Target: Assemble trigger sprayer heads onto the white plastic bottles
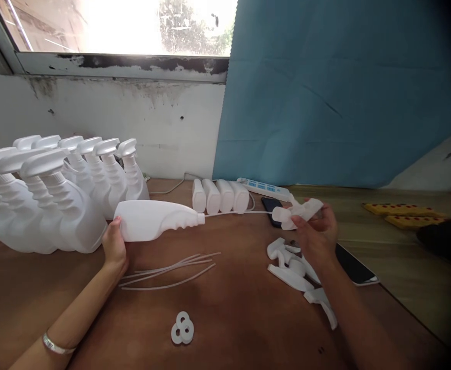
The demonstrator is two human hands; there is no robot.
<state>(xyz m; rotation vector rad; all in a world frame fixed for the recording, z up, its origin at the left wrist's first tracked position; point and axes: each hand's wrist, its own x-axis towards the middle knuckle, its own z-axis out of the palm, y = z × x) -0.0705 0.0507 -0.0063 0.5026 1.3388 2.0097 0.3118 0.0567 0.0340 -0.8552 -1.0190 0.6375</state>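
My left hand point(114, 241) grips the base of a white plastic bottle point(148, 218), which is held sideways with its neck to the right. In my right hand point(320, 228) is a white trigger sprayer head point(304, 210). A thin dip tube point(241, 213) runs from the sprayer head leftward to the bottle's mouth; its tip seems to be at or just inside the opening. Below the bottle lie several loose tubes point(167, 270). Three white ring washers point(183, 329) overlap near the front. Several spare sprayer heads point(295, 270) are heaped beneath my right hand.
Spray bottles with heads fitted point(67, 205) crowd the left side. Several headless white bottles point(220, 197) lie by the wall, near a power strip point(266, 189) and a dark phone point(271, 208). A tablet-like device point(356, 264) and yellow strips point(406, 213) are at right.
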